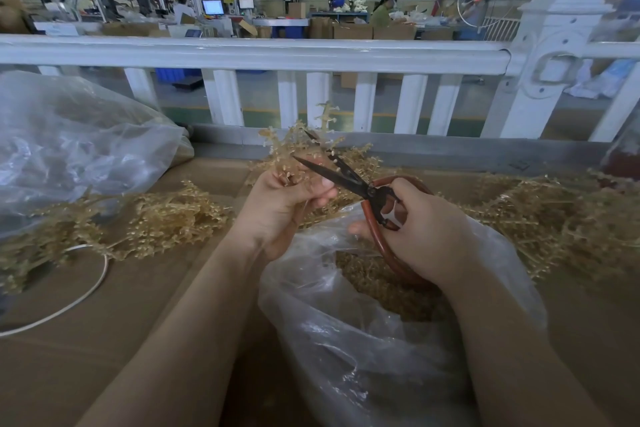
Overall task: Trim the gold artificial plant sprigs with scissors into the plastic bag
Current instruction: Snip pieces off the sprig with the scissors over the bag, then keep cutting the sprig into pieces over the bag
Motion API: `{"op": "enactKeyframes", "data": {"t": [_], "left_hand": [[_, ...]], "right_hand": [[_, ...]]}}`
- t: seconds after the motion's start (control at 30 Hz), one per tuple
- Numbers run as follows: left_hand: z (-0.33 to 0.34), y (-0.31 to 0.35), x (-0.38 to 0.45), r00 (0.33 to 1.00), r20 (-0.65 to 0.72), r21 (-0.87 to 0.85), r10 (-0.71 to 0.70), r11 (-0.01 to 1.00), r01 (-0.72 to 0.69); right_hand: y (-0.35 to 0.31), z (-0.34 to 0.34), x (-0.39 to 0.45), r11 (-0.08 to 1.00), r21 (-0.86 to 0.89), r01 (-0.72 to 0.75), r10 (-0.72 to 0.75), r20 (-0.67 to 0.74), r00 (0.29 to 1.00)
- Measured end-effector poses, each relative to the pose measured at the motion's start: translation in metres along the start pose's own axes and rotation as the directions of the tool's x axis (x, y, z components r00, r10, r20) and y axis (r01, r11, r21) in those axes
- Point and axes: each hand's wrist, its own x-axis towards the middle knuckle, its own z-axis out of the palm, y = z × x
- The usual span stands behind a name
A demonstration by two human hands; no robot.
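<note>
My left hand (284, 208) grips a gold sprig (304, 146) by its base and holds it upright above the table. My right hand (422, 232) grips the red-brown looped handles of black scissors (341, 173). The blades are spread apart, and a stem of the sprig sits between them. Just below both hands lies an open clear plastic bag (363, 340) with gold cut pieces (377, 284) inside it.
Loose gold sprigs are piled at the left (145, 222) and at the right (554, 218) on the brown cardboard tabletop (104, 340). A big clear bag (69, 149) sits far left, beside a white cable loop (86, 291). A white railing (277, 55) runs behind the table.
</note>
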Motion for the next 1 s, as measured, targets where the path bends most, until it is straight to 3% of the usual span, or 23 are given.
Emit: {"op": "enactKeyframes", "data": {"t": [0.67,1.0], "left_hand": [[0.008,-0.009,0.000,0.998,0.018,-0.211,-0.068,0.975,0.070],[0.010,-0.011,0.000,0.994,0.024,-0.228,-0.103,0.968,0.106]], "right_hand": [[-0.003,0.004,-0.001,0.996,0.047,-0.070,0.071,-0.010,0.997],[-0.002,0.003,0.000,0.999,-0.017,-0.034,0.034,-0.035,0.999]]}}
